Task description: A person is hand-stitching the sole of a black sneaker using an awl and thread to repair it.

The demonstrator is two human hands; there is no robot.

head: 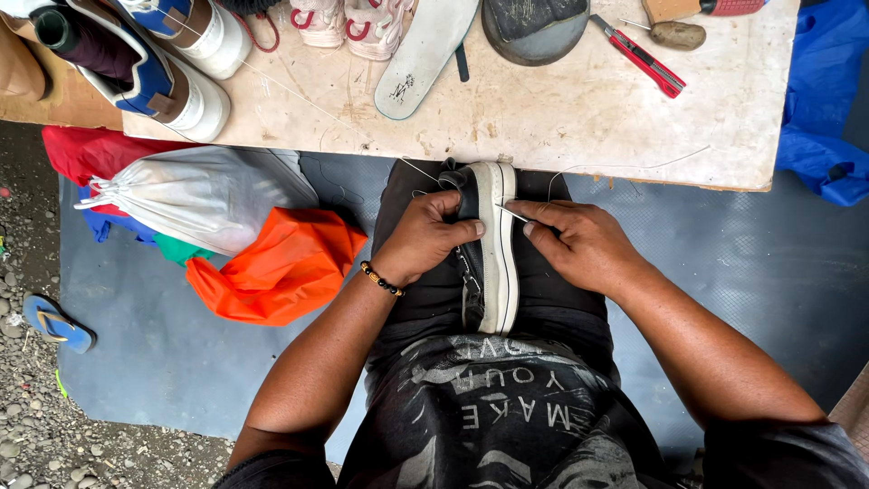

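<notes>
While the black sneaker lies sole-side up on the person's lap, the left hand has its grip closed around the upper. The right hand pinches a needle against the white sole edge, thread trailing up to the desk, where an insole and a red utility knife lie.

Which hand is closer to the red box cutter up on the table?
The right hand. It pinches a needle at the shoe's white sole on the lap, below the red box cutter. The left hand grips the shoe's other side, farther away.
</notes>
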